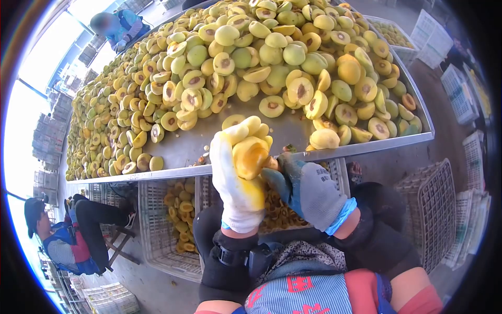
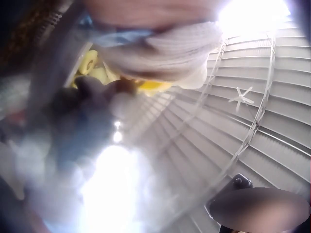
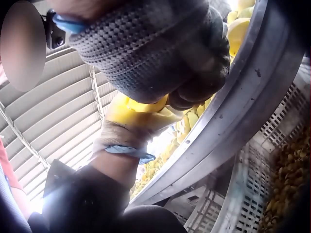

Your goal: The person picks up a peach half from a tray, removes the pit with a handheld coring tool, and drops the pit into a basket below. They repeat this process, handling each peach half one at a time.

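My left hand (image 1: 238, 180), in a white glove stained yellow, holds a yellow peach half (image 1: 250, 158) with its cut side up, just over the front rim of the metal table. My right hand (image 1: 311, 186), in a grey glove with dark coated fingers, is curled close against the fruit's right side. Between its thumb and fingers shows a small brown piece (image 1: 270, 164); I cannot tell its kind. In the right wrist view the dark fingers (image 3: 204, 80) overlap the yellow fruit (image 3: 148, 104). The left wrist view is mostly glare, with the white glove (image 2: 165, 56) near its top.
Many halved peaches (image 1: 246, 52), several with pits, lie heaped on the metal table (image 1: 201, 140). Plastic crates of fruit (image 1: 157, 220) stand under its edge. A grey crate (image 1: 431, 209) is at right. One person (image 1: 73, 235) sits at left; another (image 1: 125, 29) is at the far side.
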The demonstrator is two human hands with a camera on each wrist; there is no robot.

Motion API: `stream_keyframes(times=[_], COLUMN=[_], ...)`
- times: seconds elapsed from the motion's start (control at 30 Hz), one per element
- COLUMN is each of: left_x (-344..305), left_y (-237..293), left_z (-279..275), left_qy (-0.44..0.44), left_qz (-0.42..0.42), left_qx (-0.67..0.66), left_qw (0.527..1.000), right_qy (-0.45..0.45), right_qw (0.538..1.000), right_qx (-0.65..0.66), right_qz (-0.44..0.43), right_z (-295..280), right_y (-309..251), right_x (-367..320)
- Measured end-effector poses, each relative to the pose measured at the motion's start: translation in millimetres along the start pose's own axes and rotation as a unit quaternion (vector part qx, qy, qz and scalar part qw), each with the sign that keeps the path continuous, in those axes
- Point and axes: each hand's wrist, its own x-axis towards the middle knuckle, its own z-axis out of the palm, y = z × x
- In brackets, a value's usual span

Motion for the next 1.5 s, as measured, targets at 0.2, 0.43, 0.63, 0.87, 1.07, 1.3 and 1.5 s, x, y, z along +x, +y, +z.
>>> stream_keyframes(times=[0.2, 0.43, 0.63, 0.87, 1.07, 1.3, 1.5], left_x=[-5.0, -3.7, -1.2, 2.2, 9.9, -9.4, -10.9], left_y=[-17.4, -30.6, -28.4, -29.1, -23.6, -22.1, -19.9], left_z=[-5.6, -8.4, -16.8, -17.0, -13.1, -0.6, 5.7], left_qy=[-0.016, -0.027, -0.08, -0.13, -0.117, -0.102, -0.036], left_qz=[0.108, 0.202, 0.316, 0.231, 0.276, 0.103, 0.012], left_qx=[0.115, 0.195, 0.337, 0.115, 0.321, 0.158, 0.024], left_qw=[0.987, 0.959, 0.883, 0.957, 0.899, 0.977, 0.999], right_qy=[-0.018, -0.082, -0.151, -0.271, -0.297, 0.012, -0.295], right_qw=[0.993, 0.942, 0.877, 0.811, 0.724, 0.901, 0.713], right_qx=[0.118, 0.305, 0.436, 0.489, 0.543, 0.434, 0.557], right_qz=[0.019, 0.111, 0.131, 0.173, 0.303, -0.014, 0.308], right_z=[10.8, 9.1, 7.4, -21.5, -30.3, 24.8, -30.1], right_y=[3.3, -4.7, -5.4, -10.9, -11.6, 4.7, -6.7], right_x=[-7.3, -10.0, -10.5, -6.2, -2.4, -10.4, -9.1])
